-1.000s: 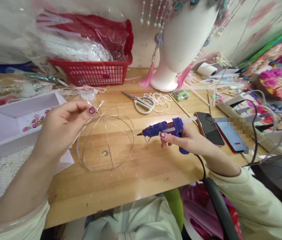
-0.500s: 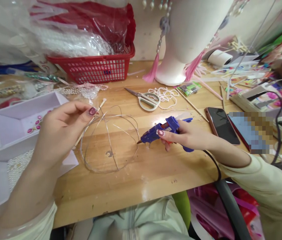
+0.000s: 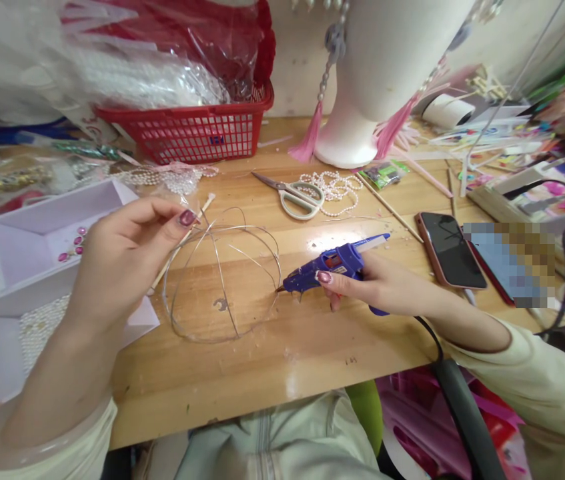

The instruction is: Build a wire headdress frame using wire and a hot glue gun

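My left hand (image 3: 135,250) is closed, thumb and fingertips pinched at the upper left of a wire frame (image 3: 222,280). The frame is made of thin silvery wire bent into a rounded outline with wires crossing inside. In my right hand (image 3: 369,283) is a blue glue gun (image 3: 325,267), its fingers wrapped round the handle. The gun's nozzle points left and meets the right side of the wire outline; I cannot tell whether it touches. A thin wooden stick (image 3: 172,260) lies under and beside my left fingertips.
Behind the frame lie scissors (image 3: 302,201) and a pearl bead string (image 3: 335,190). A red basket (image 3: 202,133) and a white mannequin head (image 3: 357,87) stand at the back. Lilac boxes (image 3: 17,233) are at left, a phone (image 3: 452,250) and a power strip (image 3: 512,193) at right.
The glue gun has tipped slightly in my right hand, its nozzle staying by the frame's right side. My left hand keeps its pinch. The whole view has shifted a little.
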Tool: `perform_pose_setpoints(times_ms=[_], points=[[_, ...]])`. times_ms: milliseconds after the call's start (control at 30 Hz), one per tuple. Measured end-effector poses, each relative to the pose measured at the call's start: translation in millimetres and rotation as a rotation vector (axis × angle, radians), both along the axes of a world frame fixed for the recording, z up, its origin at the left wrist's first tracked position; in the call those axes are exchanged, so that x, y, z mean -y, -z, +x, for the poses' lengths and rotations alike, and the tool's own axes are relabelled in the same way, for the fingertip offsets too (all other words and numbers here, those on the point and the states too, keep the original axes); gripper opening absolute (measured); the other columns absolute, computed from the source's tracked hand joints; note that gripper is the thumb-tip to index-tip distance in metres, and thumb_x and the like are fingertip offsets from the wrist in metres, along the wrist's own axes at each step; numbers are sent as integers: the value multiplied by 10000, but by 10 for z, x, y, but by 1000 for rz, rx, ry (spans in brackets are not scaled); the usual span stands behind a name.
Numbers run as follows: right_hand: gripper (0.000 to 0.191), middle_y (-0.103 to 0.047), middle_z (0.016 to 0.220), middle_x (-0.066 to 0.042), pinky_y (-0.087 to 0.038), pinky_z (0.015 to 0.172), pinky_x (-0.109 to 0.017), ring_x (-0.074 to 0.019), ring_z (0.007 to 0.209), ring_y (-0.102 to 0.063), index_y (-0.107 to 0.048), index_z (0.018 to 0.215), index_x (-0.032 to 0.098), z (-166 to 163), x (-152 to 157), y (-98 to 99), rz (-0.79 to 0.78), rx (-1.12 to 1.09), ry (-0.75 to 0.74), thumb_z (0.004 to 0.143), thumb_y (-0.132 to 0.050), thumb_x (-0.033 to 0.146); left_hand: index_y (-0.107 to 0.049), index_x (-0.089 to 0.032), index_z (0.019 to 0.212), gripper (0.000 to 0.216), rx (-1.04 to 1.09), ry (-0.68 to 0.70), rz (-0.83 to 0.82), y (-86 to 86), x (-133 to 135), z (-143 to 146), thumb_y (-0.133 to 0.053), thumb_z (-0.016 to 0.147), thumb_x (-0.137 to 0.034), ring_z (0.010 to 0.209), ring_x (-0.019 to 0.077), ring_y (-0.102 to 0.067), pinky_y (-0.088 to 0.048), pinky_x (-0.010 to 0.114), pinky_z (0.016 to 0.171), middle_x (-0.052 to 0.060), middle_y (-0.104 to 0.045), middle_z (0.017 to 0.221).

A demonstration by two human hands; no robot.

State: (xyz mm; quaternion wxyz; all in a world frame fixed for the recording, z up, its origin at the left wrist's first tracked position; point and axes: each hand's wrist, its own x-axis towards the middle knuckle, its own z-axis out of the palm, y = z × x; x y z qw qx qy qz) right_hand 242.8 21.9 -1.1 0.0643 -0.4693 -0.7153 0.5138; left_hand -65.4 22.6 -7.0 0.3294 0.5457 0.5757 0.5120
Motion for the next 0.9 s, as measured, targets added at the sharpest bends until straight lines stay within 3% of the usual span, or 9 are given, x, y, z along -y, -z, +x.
perform_pose_setpoints(times_ms=[433,667,900], points=[[540,-707,653,-17,-470,624,-290,-199,680,-662,-660,686,229,2,-60,4,10,40,2,901,-514,703,-724,-243,801,50,-46,8,-12,-49,2,18,-720,823,-198,792,137,-600,-462,253,766,-29,-704,833],[480,-743,706,-28,-512,707,-340,-237,736,-697,-662,747,233,50,-73,27,-33,62,29,882,-565,683,-713,-226,807,32,-58,47,20,-53,11,18,-706,838,-232,776,115,-606,-457,220,718,-32,-701,810],[477,-691,643,-13,-484,677,-327,-204,668,-652,-621,737,223,-18,-166,-23,-54,55,-11,874,-590,679,-708,-200,820,25,-52,45,29,-102,19,69,-691,836,-209,748,101,-609,-473,217,713,-21,-721,829]])
